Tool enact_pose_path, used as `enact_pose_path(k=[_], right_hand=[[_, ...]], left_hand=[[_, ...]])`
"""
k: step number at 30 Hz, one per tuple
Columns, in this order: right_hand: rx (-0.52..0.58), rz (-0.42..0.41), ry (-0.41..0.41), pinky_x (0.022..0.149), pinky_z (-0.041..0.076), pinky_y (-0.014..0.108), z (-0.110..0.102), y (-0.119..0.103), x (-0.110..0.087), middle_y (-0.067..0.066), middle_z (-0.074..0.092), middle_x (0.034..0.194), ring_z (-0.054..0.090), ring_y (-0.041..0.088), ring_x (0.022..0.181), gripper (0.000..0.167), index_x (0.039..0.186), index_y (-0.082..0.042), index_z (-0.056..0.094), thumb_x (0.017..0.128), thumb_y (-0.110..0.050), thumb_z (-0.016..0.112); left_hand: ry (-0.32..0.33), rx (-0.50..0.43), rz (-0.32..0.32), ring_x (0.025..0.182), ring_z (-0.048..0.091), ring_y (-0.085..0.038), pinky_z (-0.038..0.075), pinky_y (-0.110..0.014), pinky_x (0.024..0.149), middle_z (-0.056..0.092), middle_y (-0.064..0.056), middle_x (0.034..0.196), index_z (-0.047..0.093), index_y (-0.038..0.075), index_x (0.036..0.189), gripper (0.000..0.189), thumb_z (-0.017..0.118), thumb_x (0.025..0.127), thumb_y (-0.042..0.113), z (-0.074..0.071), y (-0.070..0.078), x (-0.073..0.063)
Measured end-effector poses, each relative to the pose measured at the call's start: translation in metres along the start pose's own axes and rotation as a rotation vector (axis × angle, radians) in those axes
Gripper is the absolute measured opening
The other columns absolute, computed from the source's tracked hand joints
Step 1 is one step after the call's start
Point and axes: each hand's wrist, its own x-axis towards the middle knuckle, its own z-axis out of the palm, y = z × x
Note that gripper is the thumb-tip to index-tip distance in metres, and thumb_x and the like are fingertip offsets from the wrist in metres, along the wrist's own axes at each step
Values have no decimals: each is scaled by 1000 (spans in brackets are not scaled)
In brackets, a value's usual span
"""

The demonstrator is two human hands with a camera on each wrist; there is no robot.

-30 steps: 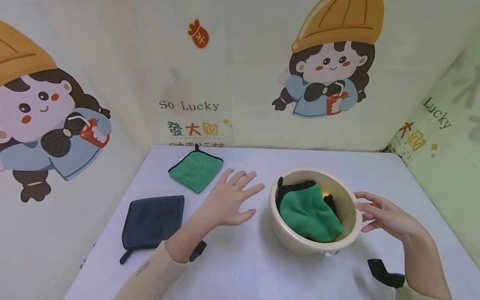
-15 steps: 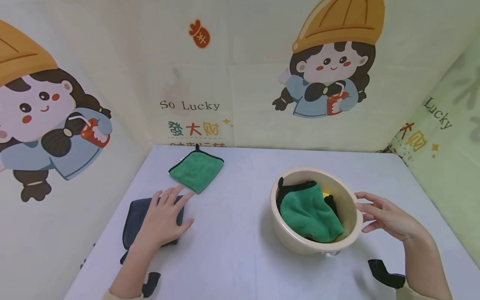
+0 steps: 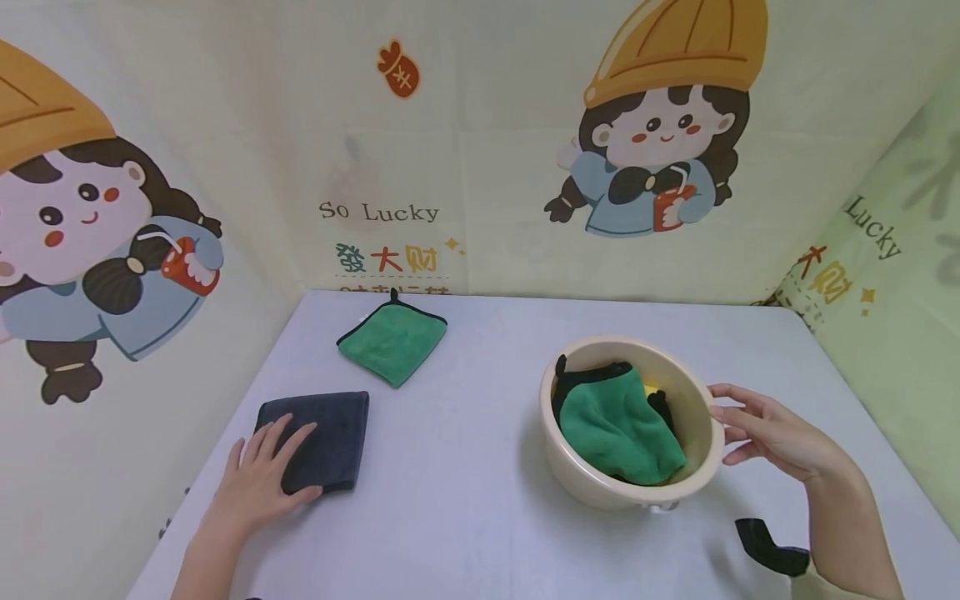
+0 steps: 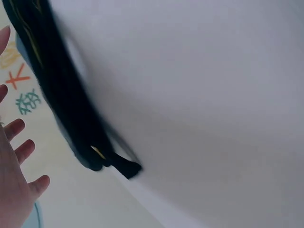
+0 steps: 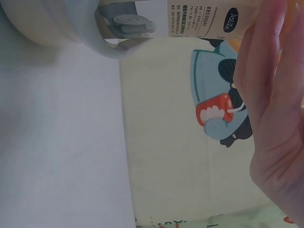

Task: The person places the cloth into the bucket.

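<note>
My left hand (image 3: 258, 479) is spread over the near left part of a folded dark navy towel (image 3: 333, 433) on the table. In the left wrist view, the straight fingers show beside the towel's thick folded edge (image 4: 61, 90), which ends in a black hanging loop (image 4: 126, 167). My right hand (image 3: 780, 433) touches the outer right side of a round cream bucket (image 3: 562, 458) near its rim, fingers extended. Inside the bucket lies a crumpled green cloth (image 3: 622, 425) with black trim, and a bit of yellow shows beside it. A printed label (image 5: 204, 19) is on the bucket's wall.
Near the far left of the table (image 3: 465, 517) lies another folded green cloth (image 3: 393, 342) with black edging and a loop. Patterned fabric walls (image 3: 510, 192) stand behind and at both sides. A black strap piece (image 3: 772, 547) hangs by the right wrist.
My left hand has moved left and toward me, from beside the bucket to over the navy towel. The right hand and the bucket have stayed in place.
</note>
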Motion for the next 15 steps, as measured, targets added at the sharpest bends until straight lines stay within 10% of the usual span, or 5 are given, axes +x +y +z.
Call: enact_pose_path(k=[15], right_hand=[[-31, 4, 18, 60, 54, 35, 1, 0, 0, 1, 69, 91, 67, 17, 78, 34, 117, -24, 49, 98, -2, 32]], left_hand=[[-169, -79, -86, 117, 27, -47, 16, -66, 95, 25, -24, 135, 26, 21, 139, 96, 70, 63, 60, 13, -26, -2]])
